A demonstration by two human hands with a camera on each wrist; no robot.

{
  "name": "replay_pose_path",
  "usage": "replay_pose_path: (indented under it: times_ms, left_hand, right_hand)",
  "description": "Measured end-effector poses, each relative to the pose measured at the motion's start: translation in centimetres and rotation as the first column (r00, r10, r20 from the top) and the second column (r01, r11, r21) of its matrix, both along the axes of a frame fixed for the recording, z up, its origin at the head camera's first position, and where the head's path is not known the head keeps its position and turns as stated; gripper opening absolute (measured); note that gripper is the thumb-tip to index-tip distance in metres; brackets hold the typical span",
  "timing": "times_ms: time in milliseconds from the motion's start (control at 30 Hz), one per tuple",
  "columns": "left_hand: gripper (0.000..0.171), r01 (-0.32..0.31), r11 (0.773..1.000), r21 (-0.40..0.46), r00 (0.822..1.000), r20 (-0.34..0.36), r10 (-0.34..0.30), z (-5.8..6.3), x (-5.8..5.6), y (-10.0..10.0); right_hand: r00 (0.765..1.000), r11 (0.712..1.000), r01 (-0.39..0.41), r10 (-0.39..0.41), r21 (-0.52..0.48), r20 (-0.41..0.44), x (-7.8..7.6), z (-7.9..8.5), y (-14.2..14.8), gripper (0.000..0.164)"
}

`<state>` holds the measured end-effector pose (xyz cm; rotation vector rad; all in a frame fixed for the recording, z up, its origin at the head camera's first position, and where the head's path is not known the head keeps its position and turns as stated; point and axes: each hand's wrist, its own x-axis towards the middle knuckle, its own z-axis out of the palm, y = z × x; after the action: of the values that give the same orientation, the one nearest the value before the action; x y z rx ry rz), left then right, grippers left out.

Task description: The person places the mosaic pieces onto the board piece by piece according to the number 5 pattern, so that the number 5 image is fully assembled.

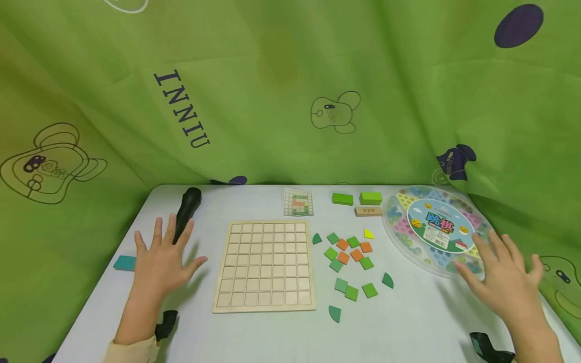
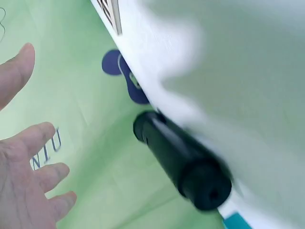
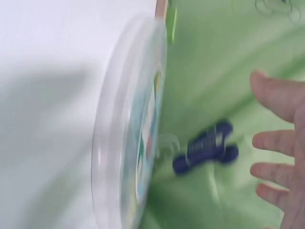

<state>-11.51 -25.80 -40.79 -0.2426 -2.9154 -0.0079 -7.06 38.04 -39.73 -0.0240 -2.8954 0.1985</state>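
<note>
My left hand (image 1: 161,259) is held over the table's left side with fingers spread, nothing in it. Just beyond its fingertips lies a black microphone-shaped object (image 1: 188,205), whose dark cylinder (image 2: 183,162) also fills the middle of the left wrist view. A teal block (image 1: 124,263) is partly hidden behind that hand. On the right, my right hand (image 1: 506,277) hovers with fingers spread, overlapping the edge of a round clear-lidded Chinese checkers box (image 1: 395,237). Its palm (image 3: 298,162) is bare in the right wrist view, apart from the box.
A wooden grid board (image 1: 265,267) lies mid-table. Right of it are scattered green and orange square tiles (image 1: 356,255) and several quarter-round pieces (image 1: 334,313). Farther back are a pattern card (image 1: 298,202), green blocks (image 1: 370,198) and a wooden block (image 1: 368,212). A green curtain (image 1: 272,101) hangs behind.
</note>
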Motion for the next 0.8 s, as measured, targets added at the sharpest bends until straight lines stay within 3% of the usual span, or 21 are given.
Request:
replay_pose_path:
  times_ms: [133,267,400,567,667,800]
  left_hand:
    - [0.086,0.065,0.998,-0.014,0.997,0.037,-0.064,-0.4,-0.8,1.6]
    - [0.084,0.176,0.983,0.046,0.980,0.087,-0.179,-0.8,-1.7,3.6]
    - [0.078,0.268,0.935,0.231,0.938,0.160,-0.308,-1.4,-2.2,4.7]
    - [0.073,0.220,0.877,0.426,0.874,0.313,-0.372,-2.2,-2.2,4.4]
    - [0.070,0.194,0.850,0.490,0.850,0.348,-0.395,-2.8,-2.3,4.0]
    - [0.069,0.199,0.822,0.533,0.830,0.355,-0.431,-3.7,-2.5,3.3]
  right_hand:
    - [0.975,0.980,-0.188,0.180,-0.056,-0.129,-1.8,-0.5,-3.2,0.060]
    - [0.931,0.924,-0.352,0.330,-0.148,-0.155,-4.0,-1.2,-7.2,0.049]
    - [0.896,0.853,-0.441,0.436,-0.280,-0.082,-6.4,-2.1,-11.8,0.046]
    - [0.819,0.752,-0.487,0.570,-0.444,0.068,-9.6,-2.9,-16.9,0.042]
    - [0.777,0.731,-0.480,0.611,-0.485,0.151,-11.4,-3.3,-18.9,0.039]
    - [0.737,0.725,-0.450,0.631,-0.521,0.241,-13.2,-4.0,-20.7,0.037]
